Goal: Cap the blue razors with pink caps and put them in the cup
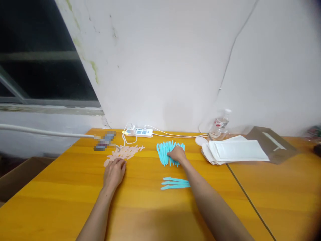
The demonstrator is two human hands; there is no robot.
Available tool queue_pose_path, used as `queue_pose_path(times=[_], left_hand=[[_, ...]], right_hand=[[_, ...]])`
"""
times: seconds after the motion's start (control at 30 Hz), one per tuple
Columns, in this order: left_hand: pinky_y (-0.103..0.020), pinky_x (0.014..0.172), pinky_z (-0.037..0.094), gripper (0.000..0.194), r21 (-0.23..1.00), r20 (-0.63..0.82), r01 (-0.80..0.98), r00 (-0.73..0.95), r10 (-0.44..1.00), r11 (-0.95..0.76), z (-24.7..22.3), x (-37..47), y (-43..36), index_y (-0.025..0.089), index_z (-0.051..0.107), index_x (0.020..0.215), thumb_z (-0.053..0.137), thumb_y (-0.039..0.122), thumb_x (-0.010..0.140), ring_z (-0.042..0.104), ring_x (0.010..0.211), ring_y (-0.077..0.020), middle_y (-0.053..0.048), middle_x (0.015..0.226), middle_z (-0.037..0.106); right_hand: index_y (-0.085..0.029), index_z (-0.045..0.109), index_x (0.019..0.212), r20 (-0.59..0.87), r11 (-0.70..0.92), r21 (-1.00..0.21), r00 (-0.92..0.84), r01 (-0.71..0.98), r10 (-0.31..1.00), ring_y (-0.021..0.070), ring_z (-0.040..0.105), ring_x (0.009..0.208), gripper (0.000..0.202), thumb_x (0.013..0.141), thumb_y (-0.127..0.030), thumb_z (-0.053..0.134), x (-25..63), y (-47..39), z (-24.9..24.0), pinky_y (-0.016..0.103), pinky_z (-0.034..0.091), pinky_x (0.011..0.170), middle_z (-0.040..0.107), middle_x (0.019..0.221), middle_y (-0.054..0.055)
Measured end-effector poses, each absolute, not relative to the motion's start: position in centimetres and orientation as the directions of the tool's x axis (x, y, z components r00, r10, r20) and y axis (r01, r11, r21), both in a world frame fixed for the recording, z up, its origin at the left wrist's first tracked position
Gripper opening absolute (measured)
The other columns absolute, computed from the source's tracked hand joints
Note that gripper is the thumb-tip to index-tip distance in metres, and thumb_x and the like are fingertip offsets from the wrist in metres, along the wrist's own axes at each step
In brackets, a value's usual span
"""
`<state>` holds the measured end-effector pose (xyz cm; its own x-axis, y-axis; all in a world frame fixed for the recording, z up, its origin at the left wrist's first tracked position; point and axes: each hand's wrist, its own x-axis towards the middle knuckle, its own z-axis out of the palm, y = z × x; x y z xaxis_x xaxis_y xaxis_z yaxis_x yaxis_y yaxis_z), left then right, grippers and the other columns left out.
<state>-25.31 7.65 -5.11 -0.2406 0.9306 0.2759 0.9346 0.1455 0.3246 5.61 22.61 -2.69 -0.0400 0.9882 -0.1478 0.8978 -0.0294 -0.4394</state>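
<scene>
The bright blue sticks [163, 153] are long, thin and flat, and they lie in a crowded bunch on the surface [140, 197], squeezed side by side with most of them pointing away toward the wall. Three more blue sticks [174, 183] lie flat in front of the bunch, turned sideways in a neat row with small gaps between them, and their right ends are hidden. The pale pink pieces [126, 152] lie well to the left in a loose, messy heap, pointing different ways.
</scene>
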Motion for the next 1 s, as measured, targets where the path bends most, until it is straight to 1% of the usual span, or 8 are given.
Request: queue_pose_path(times=[0.13,0.23,0.33,0.5,0.6,0.7,0.83,1.0], left_hand=[[-0.043,0.094,0.043,0.029,0.451,0.252,0.886,-0.245,0.936,0.111,-4.3,-24.7,7.4,0.019,0.072,0.091,0.048,0.035,0.089,0.060,0.096,-0.0299,-0.013,0.100,0.071],[-0.045,0.097,0.042,0.030,0.565,0.245,0.821,-0.265,0.933,0.085,-4.2,-23.1,7.1,0.018,0.071,0.088,0.049,0.039,0.088,0.061,0.100,-0.0314,-0.014,0.099,0.071],[-0.043,0.095,0.045,0.035,0.718,0.194,0.692,-0.300,0.934,0.073,-4.6,-19.8,7.0,0.018,0.069,0.097,0.049,0.045,0.089,0.063,0.099,-0.0292,-0.014,0.104,0.071],[-0.033,0.077,0.054,0.056,0.942,0.012,0.330,-0.227,0.974,0.065,-5.4,-12.9,7.2,0.012,0.068,0.108,0.060,0.061,0.082,0.068,0.079,-0.0203,-0.012,0.093,0.074],[-0.031,0.078,0.053,0.063,0.985,-0.029,0.161,-0.166,0.986,0.056,-5.1,-10.8,7.4,0.010,0.071,0.105,0.072,0.063,0.071,0.069,0.079,-0.0189,-0.013,0.093,0.075],[-0.030,0.077,0.052,0.059,0.994,-0.040,0.094,-0.147,0.988,0.054,-4.5,-10.7,7.8,0.010,0.073,0.100,0.076,0.060,0.068,0.067,0.074,-0.0173,-0.011,0.086,0.075],[-0.029,0.076,0.049,0.049,0.993,-0.044,0.101,-0.118,0.992,0.056,-3.8,-11.9,8.4,0.010,0.074,0.095,0.076,0.053,0.070,0.062,0.069,-0.0157,-0.006,0.075,0.072],[-0.029,0.071,0.047,0.041,0.986,-0.055,0.158,-0.016,0.998,0.056,-3.5,-11.9,9.5,0.011,0.076,0.090,0.073,0.048,0.072,0.061,0.068,-0.0173,-0.005,0.072,0.072]], right_hand=[[-0.014,0.071,0.076,-0.067,0.057,-0.587,-0.119,0.807,0.991,0.0198,0.068,0.077,0.018,0.075,-0.030,0.063,7.3,21.1,-1.2,0.023,0.042,0.061,0.075,0.078,0.010],[-0.014,0.070,0.092,-0.005,0.142,-0.688,-0.201,0.712,0.980,0.0148,0.065,0.066,0.022,0.080,-0.024,0.055,9.6,18.3,-0.9,0.021,0.042,0.059,0.073,0.072,0.004],[-0.014,0.067,0.114,0.035,0.210,-0.757,-0.282,0.619,0.959,0.0134,0.062,0.059,0.036,0.086,-0.023,0.047,12.0,15.1,-1.5,0.021,0.044,0.058,0.071,0.070,0.001],[-0.018,0.069,0.123,0.161,0.359,-0.760,-0.378,0.542,0.912,0.0202,0.063,0.078,0.043,0.093,-0.039,0.048,14.5,11.8,-2.6,0.029,0.048,0.073,0.072,0.092,0.008],[-0.018,0.072,0.120,0.244,0.465,-0.697,-0.429,0.546,0.870,0.0220,0.062,0.080,0.043,0.097,-0.041,0.044,14.6,11.7,-2.9,0.032,0.047,0.076,0.069,0.089,0.010],[-0.020,0.074,0.117,0.267,0.522,-0.629,-0.471,0.576,0.841,0.0222,0.061,0.082,0.039,0.098,-0.037,0.044,14.0,12.2,-3.2,0.031,0.046,0.077,0.066,0.085,0.009],[-0.021,0.072,0.120,0.250,0.539,-0.596,-0.500,0.595,0.829,0.0216,0.061,0.085,0.038,0.098,-0.035,0.044,13.0,12.5,-3.3,0.030,0.046,0.078,0.064,0.086,0.008],[-0.021,0.071,0.121,0.199,0.494,-0.612,-0.485,0.617,0.852,0.0212,0.061,0.084,0.038,0.098,-0.034,0.045,12.8,12.0,-3.3,0.030,0.046,0.077,0.065,0.088,0.008]])
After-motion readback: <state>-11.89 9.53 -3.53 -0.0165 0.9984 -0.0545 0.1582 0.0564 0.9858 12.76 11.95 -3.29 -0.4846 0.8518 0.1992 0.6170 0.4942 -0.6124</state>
